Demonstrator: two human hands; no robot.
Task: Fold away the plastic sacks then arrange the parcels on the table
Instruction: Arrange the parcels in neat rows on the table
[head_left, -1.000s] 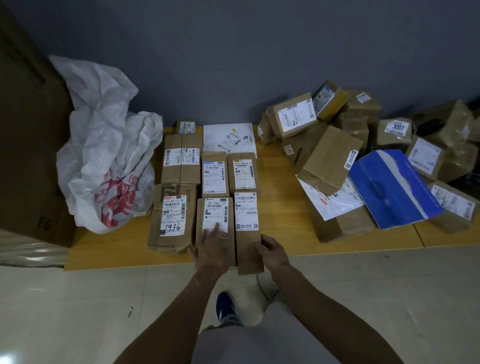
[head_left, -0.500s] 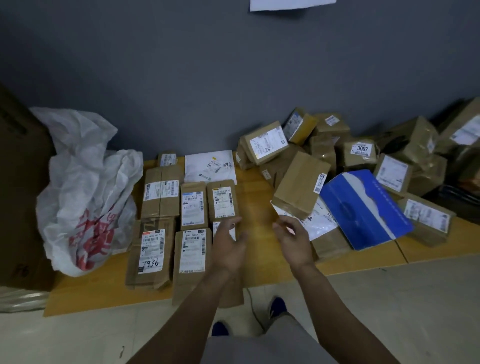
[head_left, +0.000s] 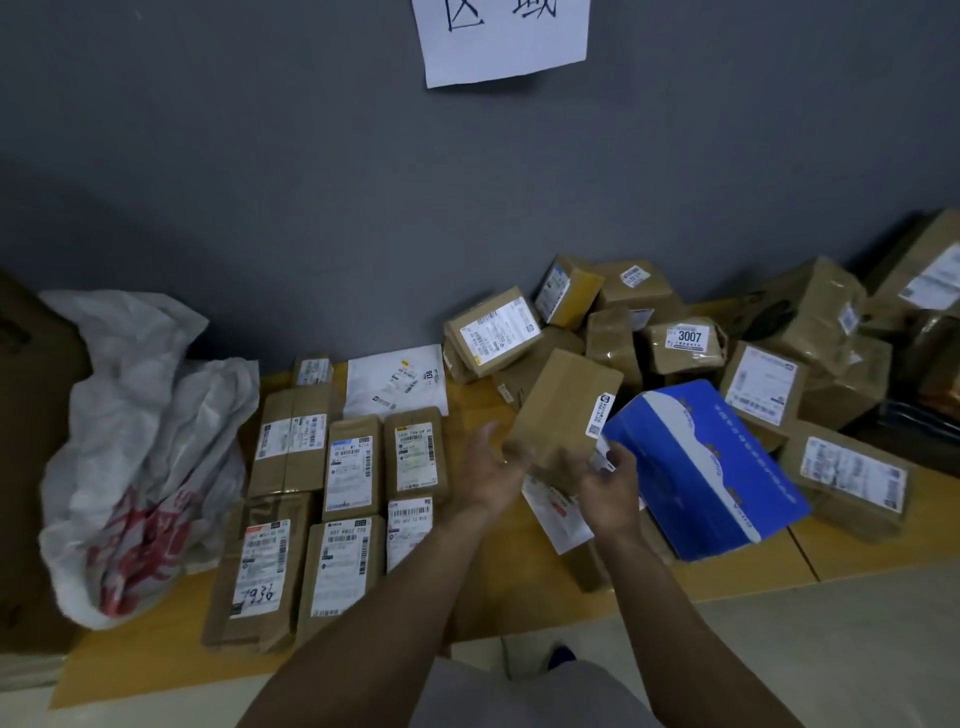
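Head view is showing the bench (head_left: 535, 592) holding a white plastic sack (head_left: 140, 441) at left, flat parcels (head_left: 348, 467) lying in rows, and a brown box (head_left: 566, 410). Left hand (head_left: 493, 467) fingers are hanging loose; right hand (head_left: 608, 480) fingers are curling beside the box, grip unclear.

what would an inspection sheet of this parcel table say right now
surface: wooden table, set against the wall
job's things: plastic sack bunched at the left end, not folded; labelled parcels in neat rows beside it; loose pile of parcels on the right, a blue parcel leaning at its front
clutter: nothing seen
hands: left hand and right hand both open, holding nothing, reaching toward a tilted brown box
cables: nothing seen
surroundings: grey wall with a paper sign; large carton far left; tiled floor
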